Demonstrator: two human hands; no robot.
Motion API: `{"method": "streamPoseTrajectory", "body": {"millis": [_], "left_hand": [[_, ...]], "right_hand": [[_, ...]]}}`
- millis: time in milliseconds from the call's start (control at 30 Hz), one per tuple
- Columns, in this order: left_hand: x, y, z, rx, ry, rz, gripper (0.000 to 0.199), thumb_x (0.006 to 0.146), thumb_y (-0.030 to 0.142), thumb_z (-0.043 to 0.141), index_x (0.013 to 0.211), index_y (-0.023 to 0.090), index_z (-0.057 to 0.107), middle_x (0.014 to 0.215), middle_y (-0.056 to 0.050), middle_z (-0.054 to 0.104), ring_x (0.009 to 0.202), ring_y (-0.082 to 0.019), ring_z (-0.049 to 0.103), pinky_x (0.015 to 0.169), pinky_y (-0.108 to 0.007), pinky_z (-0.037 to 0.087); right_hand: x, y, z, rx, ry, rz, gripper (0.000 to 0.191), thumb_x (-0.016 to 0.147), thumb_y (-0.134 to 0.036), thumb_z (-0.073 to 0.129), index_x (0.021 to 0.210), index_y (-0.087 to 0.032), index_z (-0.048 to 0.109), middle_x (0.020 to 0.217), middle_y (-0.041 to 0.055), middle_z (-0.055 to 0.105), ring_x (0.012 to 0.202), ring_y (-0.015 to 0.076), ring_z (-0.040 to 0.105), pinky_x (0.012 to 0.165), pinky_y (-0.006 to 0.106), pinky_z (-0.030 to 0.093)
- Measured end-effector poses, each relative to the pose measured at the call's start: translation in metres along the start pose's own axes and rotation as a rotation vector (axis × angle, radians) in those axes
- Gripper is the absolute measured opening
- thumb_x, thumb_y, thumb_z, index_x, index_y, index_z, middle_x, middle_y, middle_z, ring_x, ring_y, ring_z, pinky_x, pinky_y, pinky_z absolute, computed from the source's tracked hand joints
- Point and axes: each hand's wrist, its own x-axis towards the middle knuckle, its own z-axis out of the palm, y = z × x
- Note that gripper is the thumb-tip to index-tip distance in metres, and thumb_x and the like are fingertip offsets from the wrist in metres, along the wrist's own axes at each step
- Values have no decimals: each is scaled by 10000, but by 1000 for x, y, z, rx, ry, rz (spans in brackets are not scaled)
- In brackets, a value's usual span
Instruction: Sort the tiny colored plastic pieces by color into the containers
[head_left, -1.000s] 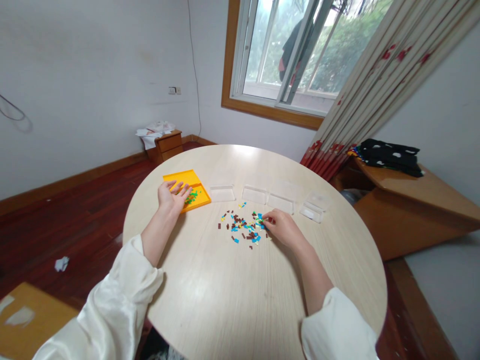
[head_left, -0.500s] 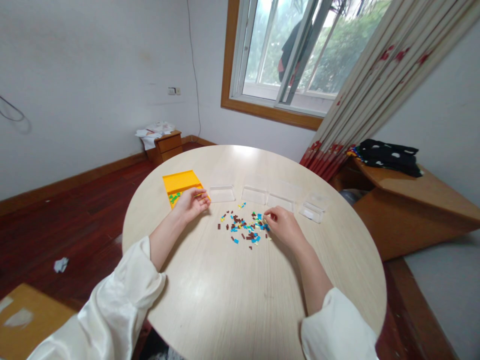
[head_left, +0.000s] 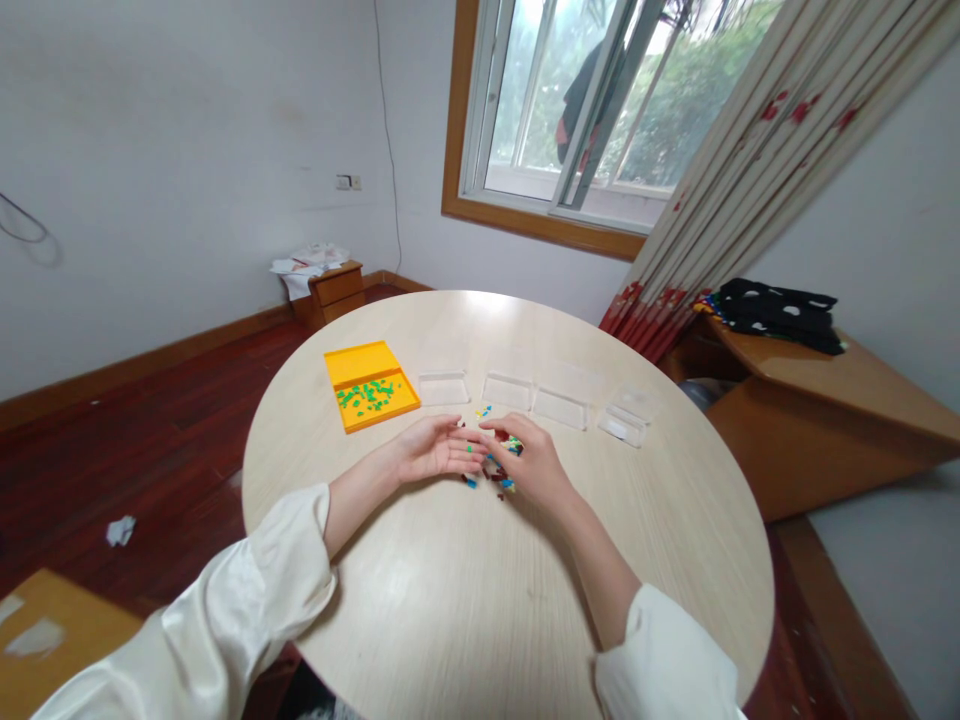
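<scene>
My left hand [head_left: 439, 448] is palm up with its fingers spread out over the pile, and a small green piece [head_left: 469, 449] lies on its fingers. My right hand [head_left: 529, 458] hovers over the pile with its thumb and fingertips apart, close beside the left fingertips; nothing shows between them. Small brown, blue and yellow bricks [head_left: 501, 482] lie on the table under both hands, partly hidden. Many green pieces [head_left: 367, 396] sit in the open yellow case [head_left: 405, 400] at the back left.
Clear plastic boxes [head_left: 444, 388] stand in a row behind the pile on the round table [head_left: 480, 620]. A smaller clear box [head_left: 622, 425] is at the right. Beyond the table are a window, a curtain [head_left: 720, 190] and a wooden cabinet [head_left: 862, 420].
My left hand has moved right, from the yellow case to the pile, uncovering the green pieces. My right hand has shifted left to meet it. A green piece now shows on the left fingers.
</scene>
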Motion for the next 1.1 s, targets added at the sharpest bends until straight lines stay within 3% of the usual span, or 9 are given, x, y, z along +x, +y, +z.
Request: {"method": "streamPoseTrajectory", "body": {"millis": [133, 300, 433, 567, 700, 833, 933, 1000, 1100], "left_hand": [[-3, 7, 3, -87, 142, 97, 240, 867, 156, 391, 913, 25, 588, 689, -154, 647, 601, -179, 635, 609, -272, 520], [-9, 27, -3, -223, 386, 405, 163, 769, 46, 412, 801, 103, 561, 584, -65, 550, 492, -123, 532, 482, -214, 466], [-16, 47, -15, -295, 497, 710, 154, 696, 28, 429, 732, 142, 527, 624, -47, 546, 511, -118, 519, 488, -220, 453], [-28, 59, -25, -345, 607, 840, 90, 692, 83, 444, 687, 157, 496, 621, -22, 517, 517, -100, 497, 535, -210, 458], [-39, 63, -27, -334, 754, 893, 85, 677, 139, 475, 738, 177, 522, 736, -43, 552, 638, -139, 541, 658, -279, 505], [-45, 62, -26, -266, 768, 918, 195, 682, 208, 521, 869, 267, 532, 1003, -46, 582, 876, -209, 572, 755, -363, 508], [-46, 62, -25, -235, 746, 913, 229, 689, 231, 530, 910, 289, 530, 1090, -38, 574, 938, -226, 571, 778, -375, 499], [-45, 62, -23, -221, 693, 878, 199, 698, 231, 516, 894, 251, 540, 1047, -63, 589, 894, -225, 588, 751, -370, 507], [-40, 59, -20, -206, 563, 763, 124, 697, 168, 480, 801, 166, 547, 832, -92, 599, 706, -183, 597, 647, -321, 519]], "right_hand": [[0, 11, -6, -51, 38, 81, 157, 820, -227, 530, 841, -182, 680, 767, 51, 663, 707, 155, 572, 695, 287, 444], [-3, 20, -8, -254, -180, 195, 163, 788, -141, 518, 774, -172, 677, 764, 44, 655, 719, 148, 575, 689, 266, 418], [-4, 19, -6, -343, -289, 224, 162, 789, -136, 524, 783, -175, 681, 811, 49, 657, 754, 150, 581, 692, 256, 401], [-4, 17, -6, -370, -311, 225, 139, 787, -171, 554, 743, -191, 684, 767, 36, 656, 687, 143, 570, 633, 247, 381], [-4, 17, -7, -372, -318, 231, 142, 771, -165, 568, 707, -199, 689, 730, 33, 666, 655, 142, 576, 603, 240, 373], [-4, 17, -6, -373, -332, 265, 152, 760, -160, 559, 693, -204, 689, 704, 34, 672, 629, 143, 584, 579, 236, 366], [-3, 15, -6, -380, -347, 292, 162, 754, -145, 544, 696, -204, 684, 713, 36, 679, 642, 147, 593, 581, 234, 364], [-3, 12, -6, -396, -355, 311, 170, 751, -134, 529, 697, -200, 677, 716, 38, 682, 647, 148, 595, 581, 233, 360], [-2, 8, -5, -436, -362, 320, 178, 743, -121, 512, 696, -193, 667, 721, 45, 685, 650, 153, 594, 581, 236, 353]]}}
